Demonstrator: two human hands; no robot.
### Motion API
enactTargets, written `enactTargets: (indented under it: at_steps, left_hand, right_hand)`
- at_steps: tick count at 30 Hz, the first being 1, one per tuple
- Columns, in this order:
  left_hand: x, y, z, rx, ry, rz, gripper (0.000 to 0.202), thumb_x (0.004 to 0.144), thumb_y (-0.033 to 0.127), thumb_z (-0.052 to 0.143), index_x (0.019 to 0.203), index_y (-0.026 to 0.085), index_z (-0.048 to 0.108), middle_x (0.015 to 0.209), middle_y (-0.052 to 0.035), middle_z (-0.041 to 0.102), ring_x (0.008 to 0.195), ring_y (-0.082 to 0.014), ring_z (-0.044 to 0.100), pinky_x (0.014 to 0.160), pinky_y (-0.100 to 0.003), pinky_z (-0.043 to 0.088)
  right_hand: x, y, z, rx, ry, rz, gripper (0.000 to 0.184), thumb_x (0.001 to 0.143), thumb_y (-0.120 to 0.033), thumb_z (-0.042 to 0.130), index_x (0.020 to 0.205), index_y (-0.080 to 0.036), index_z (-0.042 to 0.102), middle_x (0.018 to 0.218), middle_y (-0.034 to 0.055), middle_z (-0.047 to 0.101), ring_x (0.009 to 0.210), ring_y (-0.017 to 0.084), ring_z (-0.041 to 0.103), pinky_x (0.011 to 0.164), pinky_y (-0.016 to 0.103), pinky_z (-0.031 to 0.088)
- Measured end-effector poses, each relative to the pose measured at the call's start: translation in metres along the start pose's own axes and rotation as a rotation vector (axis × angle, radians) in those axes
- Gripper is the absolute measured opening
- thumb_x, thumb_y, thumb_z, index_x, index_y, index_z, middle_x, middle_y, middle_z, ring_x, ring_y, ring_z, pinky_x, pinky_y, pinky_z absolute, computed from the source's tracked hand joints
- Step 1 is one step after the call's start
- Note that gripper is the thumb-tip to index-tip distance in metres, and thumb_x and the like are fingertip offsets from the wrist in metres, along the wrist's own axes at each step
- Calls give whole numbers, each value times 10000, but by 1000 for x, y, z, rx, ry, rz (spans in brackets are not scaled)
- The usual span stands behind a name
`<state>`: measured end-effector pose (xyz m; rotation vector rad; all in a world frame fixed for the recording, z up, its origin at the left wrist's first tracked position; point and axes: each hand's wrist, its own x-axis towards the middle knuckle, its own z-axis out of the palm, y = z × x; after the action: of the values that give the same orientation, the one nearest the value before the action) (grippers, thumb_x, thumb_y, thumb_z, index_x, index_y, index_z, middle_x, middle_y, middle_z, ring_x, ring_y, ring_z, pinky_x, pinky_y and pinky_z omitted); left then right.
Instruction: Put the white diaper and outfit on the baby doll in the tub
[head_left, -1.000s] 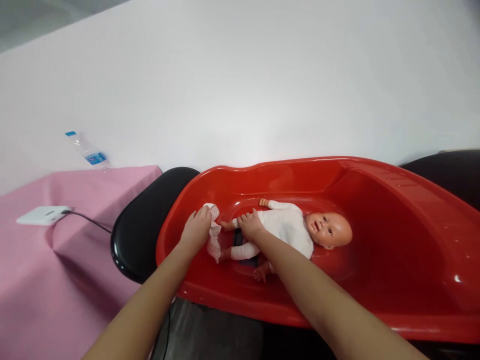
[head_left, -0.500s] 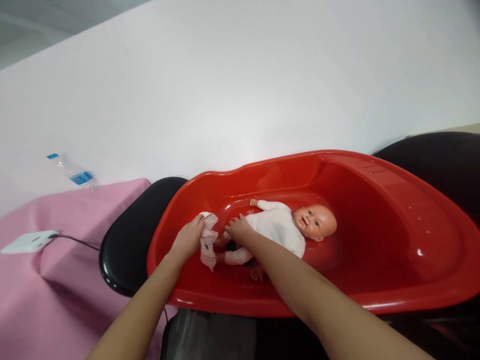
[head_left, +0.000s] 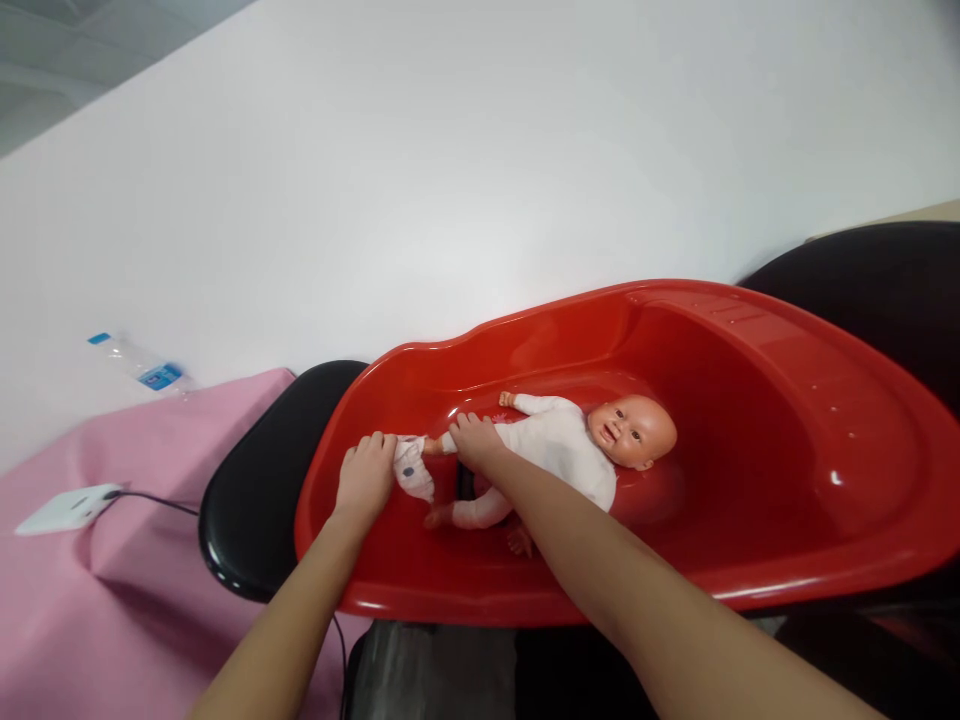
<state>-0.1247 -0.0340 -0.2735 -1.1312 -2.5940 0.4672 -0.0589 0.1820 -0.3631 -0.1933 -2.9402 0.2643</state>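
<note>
A baby doll (head_left: 559, 445) in a white long-sleeved top lies on its back in a red baby bathtub (head_left: 720, 592), head to the right, feet to the left. My left hand (head_left: 366, 475) is closed on a small pale pink garment (head_left: 414, 470) with a dark spot, bunched at the doll's feet. The garment meets one foot; whether the toes are inside it is hidden. Over the doll's far leg, my right hand (head_left: 478, 442) is closed, fingers wrapped round the limb. The near leg (head_left: 480, 510) lies bent beside it, its bare foot just below the garment.
Black rounded seats (head_left: 251, 490) show under the tub's left end and behind its right end. A pink cloth (head_left: 150, 610) at the left bears a white device (head_left: 67, 508) with a black cable. Beyond it lies a clear plastic bottle (head_left: 146, 365) on a white surface (head_left: 450, 160).
My left hand has turned and shifted slightly left, drawing the garment up towards the doll's far foot. My right hand stays at the far leg, which now lies straighter. The view has shifted a little.
</note>
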Motion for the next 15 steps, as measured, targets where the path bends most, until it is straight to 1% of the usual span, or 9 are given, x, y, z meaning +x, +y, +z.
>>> enactTargets:
  at_steps: [2, 4, 7, 10, 13, 15]
  left_hand:
    - [-1, 0, 1, 65, 19, -23, 322, 1062, 113, 407, 1221, 145, 685, 1211, -160, 675, 1126, -355, 622, 914, -498, 515]
    - [-2, -1, 3, 102, 14, -37, 346, 1056, 112, 406, 1227, 143, 705, 1231, -175, 662, 1149, -369, 605, 904, -503, 509]
    - [-4, -1, 5, 111, 23, -54, 344, 1046, 121, 436, 1248, 147, 714, 1241, -181, 653, 1161, -379, 592, 899, -502, 502]
    - [-4, -1, 3, 95, 68, -52, 335, 1056, 149, 458, 1276, 172, 708, 1268, -174, 643, 1166, -375, 584, 891, -489, 496]
    - [-4, 1, 0, 89, 109, -20, 317, 1074, 172, 453, 1231, 210, 726, 1315, -163, 621, 1170, -366, 573, 884, -469, 485]
    - [-4, 1, -1, 86, 120, -18, 300, 1081, 189, 452, 1175, 216, 735, 1258, -158, 620, 1125, -356, 577, 865, -454, 480]
  right_hand:
    - [0, 1, -3, 6, 12, 23, 366, 1047, -193, 453, 1355, -157, 648, 1415, 185, 641, 1262, 337, 609, 1033, 533, 533]
    - [0, 2, -4, 14, 17, 42, 368, 1047, -182, 441, 1359, -169, 637, 1402, 177, 654, 1247, 331, 626, 1042, 539, 522]
    - [0, 1, -3, 26, 8, 59, 366, 1047, -183, 443, 1367, -165, 620, 1377, 173, 675, 1201, 327, 666, 1050, 552, 512]
    - [0, -1, -1, 33, -6, 55, 348, 1046, -202, 469, 1358, -155, 617, 1361, 173, 687, 1183, 337, 684, 1060, 562, 504]
    - [-1, -1, 1, 40, -28, 43, 316, 1053, -217, 482, 1327, -161, 628, 1364, 171, 692, 1191, 341, 688, 1049, 549, 510]
    - [-2, 0, 0, 46, -47, 33, 292, 1056, -230, 493, 1302, -171, 638, 1370, 167, 694, 1190, 333, 691, 1040, 530, 515]
